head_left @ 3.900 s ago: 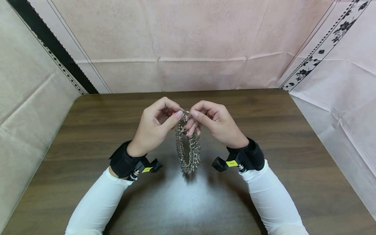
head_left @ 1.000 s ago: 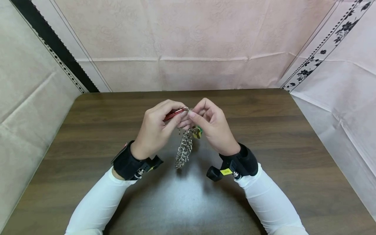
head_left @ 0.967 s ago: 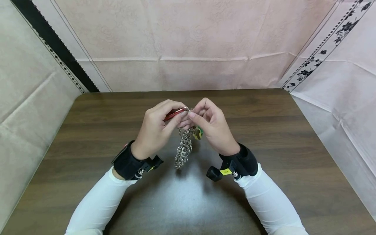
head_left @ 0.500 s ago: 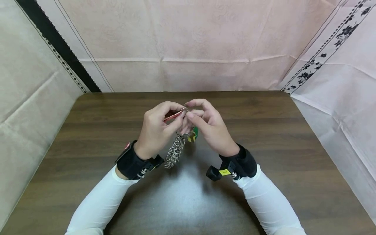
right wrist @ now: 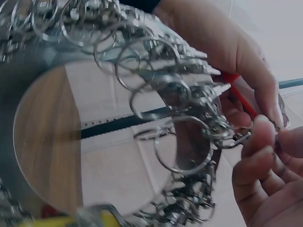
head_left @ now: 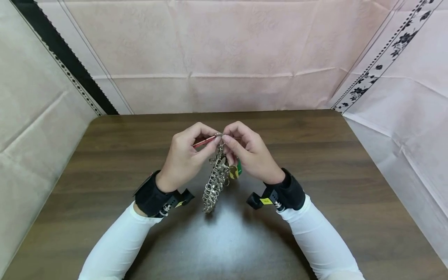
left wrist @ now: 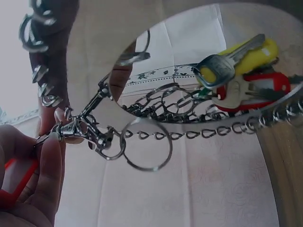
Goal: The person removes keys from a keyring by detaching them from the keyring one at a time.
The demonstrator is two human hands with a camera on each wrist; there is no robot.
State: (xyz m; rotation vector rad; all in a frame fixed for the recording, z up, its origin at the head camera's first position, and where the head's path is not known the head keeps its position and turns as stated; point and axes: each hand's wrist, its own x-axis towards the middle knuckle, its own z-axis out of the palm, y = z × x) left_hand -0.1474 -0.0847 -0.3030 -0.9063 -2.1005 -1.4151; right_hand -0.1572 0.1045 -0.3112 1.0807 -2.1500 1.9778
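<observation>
A large ring strung with small metal key rings and clasps (head_left: pixel 215 182) hangs below both hands, over the table. My left hand (head_left: pixel 183 155) pinches a red key tag (head_left: pixel 204 141) near its metal end, which points right. My right hand (head_left: pixel 255 157) pinches a small metal piece at the top of the bunch, its thumb and forefinger meeting close to the left fingertips. In the left wrist view, a metal clasp (left wrist: pixel 71 131) sits by the left fingertips. Keys with a yellow tag (left wrist: pixel 265 49) and a red-framed tag (left wrist: pixel 279 84) hang farther along the ring. The exact pinched part is mostly hidden.
The brown wooden table (head_left: pixel 224 241) lies below the hands. Pale cloth (head_left: pixel 241 50) hangs behind it and on both sides. A green tag (head_left: pixel 239 167) dangles beside the bunch, near the right fingers. Black cameras are strapped to both wrists.
The bunch first hung as a wide loop and now hangs narrow, slanting left. The red tag has come into clear view. Half a second ago the right forefinger was raised; now it meets the thumb.
</observation>
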